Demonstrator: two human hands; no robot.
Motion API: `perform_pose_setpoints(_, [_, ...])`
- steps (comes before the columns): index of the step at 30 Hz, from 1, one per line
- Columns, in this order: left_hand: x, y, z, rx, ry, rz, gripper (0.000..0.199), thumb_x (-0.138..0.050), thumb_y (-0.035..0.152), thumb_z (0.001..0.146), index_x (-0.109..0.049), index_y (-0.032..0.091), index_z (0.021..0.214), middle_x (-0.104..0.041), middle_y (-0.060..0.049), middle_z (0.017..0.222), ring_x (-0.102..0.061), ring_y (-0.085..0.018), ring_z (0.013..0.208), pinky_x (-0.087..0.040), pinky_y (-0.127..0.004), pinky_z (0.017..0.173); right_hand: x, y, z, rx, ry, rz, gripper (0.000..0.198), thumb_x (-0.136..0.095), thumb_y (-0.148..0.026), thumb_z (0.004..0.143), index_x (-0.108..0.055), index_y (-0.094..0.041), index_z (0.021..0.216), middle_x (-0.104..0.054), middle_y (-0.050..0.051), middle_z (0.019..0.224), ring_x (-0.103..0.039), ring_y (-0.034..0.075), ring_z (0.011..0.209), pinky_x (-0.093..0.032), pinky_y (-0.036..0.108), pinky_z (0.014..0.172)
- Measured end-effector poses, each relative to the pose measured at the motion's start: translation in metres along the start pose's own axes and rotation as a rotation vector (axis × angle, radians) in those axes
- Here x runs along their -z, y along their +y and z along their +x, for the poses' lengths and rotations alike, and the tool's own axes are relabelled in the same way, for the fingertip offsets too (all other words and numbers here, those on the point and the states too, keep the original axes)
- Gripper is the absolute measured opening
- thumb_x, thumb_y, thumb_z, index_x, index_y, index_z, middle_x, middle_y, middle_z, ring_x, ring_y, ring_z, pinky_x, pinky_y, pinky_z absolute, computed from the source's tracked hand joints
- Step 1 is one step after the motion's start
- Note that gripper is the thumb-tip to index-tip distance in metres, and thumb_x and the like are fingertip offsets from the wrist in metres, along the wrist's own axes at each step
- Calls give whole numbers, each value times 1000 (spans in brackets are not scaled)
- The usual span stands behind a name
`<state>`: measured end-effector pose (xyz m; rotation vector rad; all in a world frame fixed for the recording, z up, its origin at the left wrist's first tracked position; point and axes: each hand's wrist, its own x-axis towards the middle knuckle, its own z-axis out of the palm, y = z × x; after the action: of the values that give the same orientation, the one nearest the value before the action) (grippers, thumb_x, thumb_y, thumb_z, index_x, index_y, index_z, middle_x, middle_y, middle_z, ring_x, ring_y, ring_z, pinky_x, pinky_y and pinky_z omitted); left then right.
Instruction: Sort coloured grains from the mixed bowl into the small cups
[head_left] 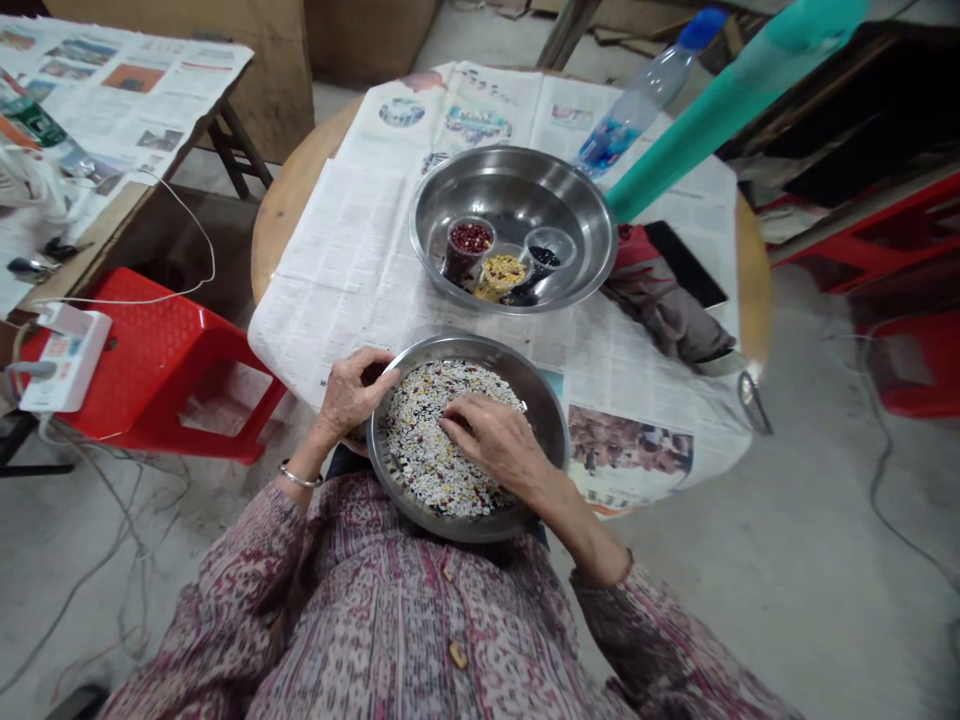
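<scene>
A steel basin (pixel 555 405) rests on my lap against the table's near edge. It holds a mix of small bead-like pieces (pixel 431 440), mostly white, with yellow, dark red and black ones among them. My left hand (pixel 354 392) grips the basin's left rim, thumb on top. Over the mix, my right hand (pixel 491 435) bends down with its fingers drawn together at the pieces; anything between the fingertips is hidden. Beyond stands a larger steel basin (pixel 585 225) with clear cups of red pieces (pixel 471 238), yellow pieces (pixel 504 272) and black pieces (pixel 545 257).
Newspaper (pixel 337 240) covers the round table. A water bottle (pixel 637 100), a teal tube (pixel 720 120), a crumpled grey cloth (pixel 667 310) and a dark flat device (pixel 686 262) lie at the right. Left are a red stool (pixel 165 370) and a power strip (pixel 67 355) with cables.
</scene>
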<state>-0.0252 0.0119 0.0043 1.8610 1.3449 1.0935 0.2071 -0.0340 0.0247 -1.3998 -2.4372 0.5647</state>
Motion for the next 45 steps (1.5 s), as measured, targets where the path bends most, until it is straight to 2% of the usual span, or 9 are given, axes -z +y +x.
perform_pose_setpoints(10, [1,1,0,-12,3,26,10,-64,23,86,-71,18,92,-75,-3,89,-68,-16,81,-55,-29,77,-8,-8,6,-7,42,-125,21,-49,-25,96,-64,-21,81,-70,8,83,-62,21,81,-44,34,78])
perform_pose_setpoints(13, [1,0,0,-7,0,30,10,-65,23,86,-71,19,92,-75,-3,90,-68,-17,82,-55,-30,79,-4,-10,9,-56,81,-158,20,-51,-27,96,-65,-21,83,-72,8,86,-64,21,82,-44,34,78])
perform_pose_setpoints(19, [1,-1,0,-17,-3,15,10,-65,22,86,-71,17,92,-74,-4,89,-68,-16,81,-55,-29,77,5,-8,22,-180,243,-95,17,-53,-25,95,-69,-22,94,-75,6,96,-67,20,88,-45,31,77])
perform_pose_setpoints(26, [2,0,0,-9,-3,13,11,-64,25,85,-71,18,92,-75,-4,90,-68,-17,82,-55,-30,76,-5,-3,39,-287,248,-104,18,-57,-29,92,-71,-21,99,-76,8,98,-69,23,89,-46,33,75])
perform_pose_setpoints(39, [0,-1,0,-10,3,8,11,-65,24,85,-71,18,92,-75,-4,90,-68,-16,82,-55,-30,78,-4,-2,45,-270,214,-137,17,-54,-28,94,-69,-21,98,-76,7,98,-68,22,90,-42,32,73])
perform_pose_setpoints(45, [0,-1,0,-5,2,19,11,-64,25,85,-70,19,93,-75,-3,89,-68,-17,82,-55,-30,77,-5,0,44,-217,223,-162,19,-50,-28,96,-67,-21,99,-74,9,97,-67,22,89,-41,33,74])
